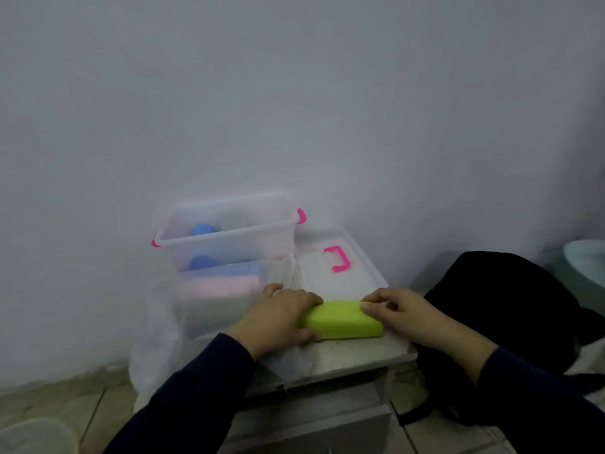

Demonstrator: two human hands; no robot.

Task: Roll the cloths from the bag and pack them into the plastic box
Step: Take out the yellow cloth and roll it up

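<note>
A small, worn white table stands against a plain pale wall, on a floor of light tiles. At the back of the table sits a clear plastic box with pink latches at its ends; two rolled blue cloths show through its walls at the left side. Just to its right lies the clear lid, flat, with a pink handle on top. In front of the box, at the table's left edge, is a transparent plastic bag that hangs partly over the side; inside it are folded cloths, a blue one above a pink one. To the right of the table rests a black bag, and a pale rounded basin shows at the far right edge. A round translucent container is at the lower left corner.

On the bare front part of the table lies a lime-green cloth, rolled into a thick bundle. The left hand grasps its left end, fingers curled over the top and the thumb under the near side. The right hand pinches the right end of the roll between thumb and fingertips, the other fingers bent. Both arms wear dark blue sleeves
</note>
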